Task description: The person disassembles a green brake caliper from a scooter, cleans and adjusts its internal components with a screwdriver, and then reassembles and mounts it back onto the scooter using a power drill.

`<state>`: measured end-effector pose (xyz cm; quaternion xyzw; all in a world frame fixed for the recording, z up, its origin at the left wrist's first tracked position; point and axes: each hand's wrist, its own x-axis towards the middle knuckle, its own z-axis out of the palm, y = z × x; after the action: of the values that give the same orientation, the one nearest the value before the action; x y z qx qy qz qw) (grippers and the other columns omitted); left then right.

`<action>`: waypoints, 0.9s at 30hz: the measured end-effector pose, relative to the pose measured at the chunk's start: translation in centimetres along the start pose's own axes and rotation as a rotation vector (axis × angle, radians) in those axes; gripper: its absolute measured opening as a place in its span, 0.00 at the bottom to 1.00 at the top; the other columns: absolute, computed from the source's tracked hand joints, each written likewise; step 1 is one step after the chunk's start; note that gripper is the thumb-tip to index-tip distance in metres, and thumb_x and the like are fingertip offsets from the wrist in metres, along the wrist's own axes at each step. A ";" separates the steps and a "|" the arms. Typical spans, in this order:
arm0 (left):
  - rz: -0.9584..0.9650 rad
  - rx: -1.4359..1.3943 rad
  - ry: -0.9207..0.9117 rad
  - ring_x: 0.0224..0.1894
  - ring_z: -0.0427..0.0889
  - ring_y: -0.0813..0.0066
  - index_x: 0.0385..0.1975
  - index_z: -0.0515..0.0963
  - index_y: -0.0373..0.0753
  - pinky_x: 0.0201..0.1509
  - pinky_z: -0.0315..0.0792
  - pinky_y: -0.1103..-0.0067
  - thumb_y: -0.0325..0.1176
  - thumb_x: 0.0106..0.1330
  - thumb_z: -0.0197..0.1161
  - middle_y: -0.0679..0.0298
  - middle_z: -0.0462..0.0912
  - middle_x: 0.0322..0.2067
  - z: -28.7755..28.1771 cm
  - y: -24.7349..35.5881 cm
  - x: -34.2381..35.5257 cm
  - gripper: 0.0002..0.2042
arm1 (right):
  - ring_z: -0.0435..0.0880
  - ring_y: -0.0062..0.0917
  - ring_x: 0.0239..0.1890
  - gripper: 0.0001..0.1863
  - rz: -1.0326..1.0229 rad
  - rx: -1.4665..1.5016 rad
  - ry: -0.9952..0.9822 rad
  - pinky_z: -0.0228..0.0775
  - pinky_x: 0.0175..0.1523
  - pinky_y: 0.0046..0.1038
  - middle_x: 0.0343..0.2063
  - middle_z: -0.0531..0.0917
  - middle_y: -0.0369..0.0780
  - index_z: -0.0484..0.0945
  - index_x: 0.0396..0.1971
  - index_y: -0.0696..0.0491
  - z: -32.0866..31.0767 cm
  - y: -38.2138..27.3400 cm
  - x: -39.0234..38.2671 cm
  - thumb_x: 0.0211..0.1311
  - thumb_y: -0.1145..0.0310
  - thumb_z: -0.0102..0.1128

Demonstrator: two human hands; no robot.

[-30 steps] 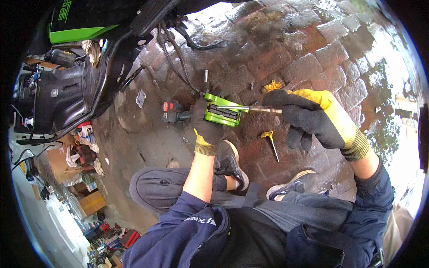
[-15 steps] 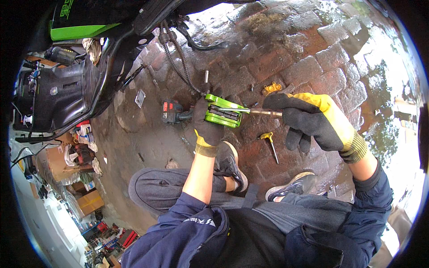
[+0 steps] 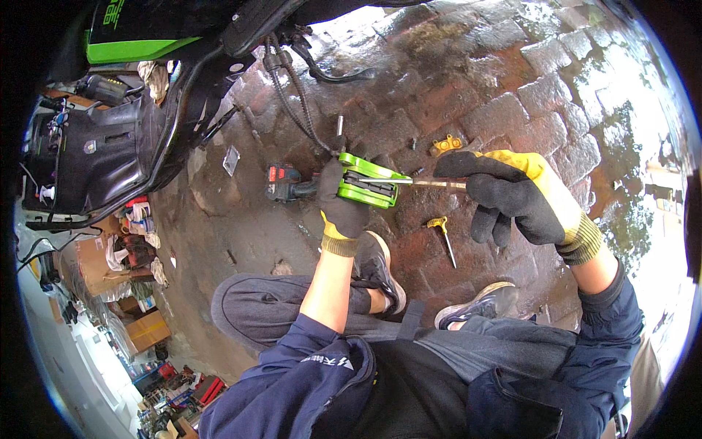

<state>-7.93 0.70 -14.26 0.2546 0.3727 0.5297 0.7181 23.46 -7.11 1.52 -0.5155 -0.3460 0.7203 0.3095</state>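
My left hand (image 3: 341, 205), in a black and yellow work glove, is closed around a bright green brake caliper (image 3: 369, 193) with dark pads in its slot. A braided hose (image 3: 298, 110) runs from the caliper up to the vehicle. In my gloved right hand (image 3: 512, 197) is a screwdriver (image 3: 439, 184), gripped by its handle between thumb and fingers. Its metal shaft points left, with the tip inside the caliper's slot. A yellow-handled hex key (image 3: 442, 233) lies on the ground below the screwdriver. Beyond it sits a small gold-coloured metal bracket (image 3: 446, 145).
A cordless power tool (image 3: 285, 183) lies left of my left hand. The black and green scooter (image 3: 139, 154) fills the upper left. My shoes (image 3: 479, 304) rest on wet paving. Cardboard boxes (image 3: 148, 331) and a heap of tools (image 3: 179, 399) stand at the lower left.
The caliper and both hands have shifted very slightly to the right in the picture. The screwdriver tip stays in the caliper's slot.
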 end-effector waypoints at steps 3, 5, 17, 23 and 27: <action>0.006 0.016 -0.011 0.53 0.86 0.61 0.57 0.80 0.40 0.61 0.80 0.61 0.45 0.76 0.59 0.57 0.86 0.54 -0.1 -0.1 0.2 0.19 | 0.89 0.21 0.27 0.24 -0.015 0.009 -0.005 0.80 0.28 0.21 0.32 0.89 0.37 0.76 0.68 0.57 -0.3 0.3 0.0 0.77 0.67 0.55; 0.025 0.029 -0.008 0.54 0.86 0.61 0.57 0.79 0.40 0.62 0.80 0.61 0.46 0.76 0.59 0.57 0.86 0.55 -0.2 -0.2 0.3 0.19 | 0.89 0.21 0.27 0.24 -0.018 0.002 -0.010 0.80 0.28 0.21 0.33 0.89 0.37 0.76 0.69 0.57 -0.3 0.4 0.2 0.78 0.67 0.55; -0.016 0.102 0.071 0.46 0.85 0.68 0.47 0.81 0.41 0.56 0.79 0.67 0.43 0.74 0.62 0.65 0.84 0.43 0.4 0.1 0.1 0.13 | 0.92 0.25 0.29 0.28 0.079 -0.200 -0.282 0.83 0.30 0.25 0.42 0.90 0.40 0.70 0.72 0.59 -1.2 -0.3 1.5 0.79 0.63 0.56; -0.053 0.116 0.026 0.53 0.87 0.61 0.61 0.79 0.37 0.61 0.80 0.63 0.47 0.78 0.55 0.54 0.87 0.54 -2.0 0.0 0.7 0.22 | 0.87 0.50 0.44 0.22 -0.717 -0.696 -0.288 0.81 0.48 0.40 0.54 0.84 0.52 0.87 0.48 0.54 0.0 3.5 3.9 0.49 0.73 0.66; 0.048 0.193 0.110 0.54 0.87 0.60 0.65 0.76 0.37 0.62 0.80 0.63 0.45 0.79 0.54 0.50 0.86 0.57 -1.3 -0.4 1.0 0.23 | 0.85 0.27 0.29 0.14 -0.057 -0.342 -0.101 0.76 0.35 0.30 0.34 0.85 0.44 0.87 0.45 0.54 3.5 2.4 1.9 0.67 0.63 0.60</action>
<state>-8.58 1.47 -15.64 0.3019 0.4546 0.5216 0.6558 19.38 -7.59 -0.66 -0.5140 -0.4930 0.6667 0.2197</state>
